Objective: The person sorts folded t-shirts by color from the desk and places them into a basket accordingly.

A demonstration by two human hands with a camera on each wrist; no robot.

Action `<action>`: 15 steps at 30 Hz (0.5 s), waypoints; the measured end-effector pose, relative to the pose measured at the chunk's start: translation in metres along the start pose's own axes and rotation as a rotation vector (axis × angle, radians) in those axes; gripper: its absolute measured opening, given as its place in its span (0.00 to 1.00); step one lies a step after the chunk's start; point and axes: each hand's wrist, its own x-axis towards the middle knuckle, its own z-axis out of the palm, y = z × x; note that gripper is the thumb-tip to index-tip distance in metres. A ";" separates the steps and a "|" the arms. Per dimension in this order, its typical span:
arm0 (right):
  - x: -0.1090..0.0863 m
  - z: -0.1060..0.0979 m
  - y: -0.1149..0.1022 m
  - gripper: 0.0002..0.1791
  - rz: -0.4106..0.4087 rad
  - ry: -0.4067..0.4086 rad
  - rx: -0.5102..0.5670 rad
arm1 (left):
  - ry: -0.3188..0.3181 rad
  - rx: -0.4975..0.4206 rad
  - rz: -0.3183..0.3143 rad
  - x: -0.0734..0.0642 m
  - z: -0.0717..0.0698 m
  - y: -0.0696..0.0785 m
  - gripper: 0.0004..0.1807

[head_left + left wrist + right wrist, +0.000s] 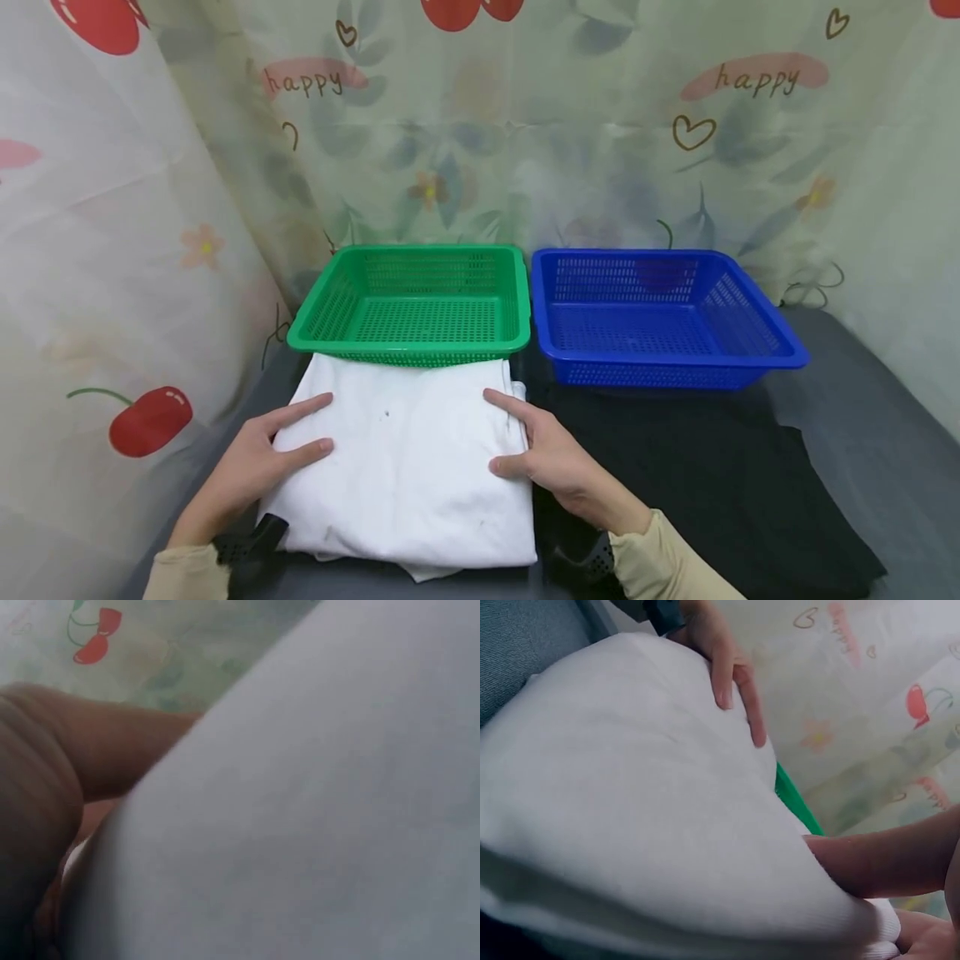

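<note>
A folded white garment (412, 475) lies in front of me in the head view, with a small dark spot near its top. My left hand (255, 458) grips its left side, and my right hand (555, 458) grips the right side. On each side the thumb and a finger lie over the top, while the other fingers are hidden beneath. In the right wrist view, the right thumb (889, 859) presses on the fabric by a ribbed edge. White fabric (300, 810) fills most of the left wrist view. The garment's far edge meets the front of the green basket (408, 348).
Beside the green basket stands a blue basket (675, 362); neither has anything inside. A black cloth (697, 475) lies spread on the grey table (870, 392) to the right. Printed curtains (510, 150) hang behind and along the sides.
</note>
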 end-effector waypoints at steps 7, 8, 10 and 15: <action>-0.004 -0.004 -0.011 0.47 -0.043 -0.018 0.022 | 0.022 -0.135 0.030 -0.008 -0.007 0.004 0.39; -0.004 -0.005 -0.012 0.48 -0.055 -0.024 0.027 | 0.027 -0.147 0.039 -0.009 -0.008 0.005 0.38; -0.005 -0.006 -0.014 0.48 -0.083 -0.042 0.045 | 0.035 -0.157 0.061 -0.010 -0.009 0.007 0.38; -0.008 -0.011 -0.017 0.51 -0.169 -0.067 0.055 | 0.061 -0.168 0.102 -0.014 -0.013 0.013 0.36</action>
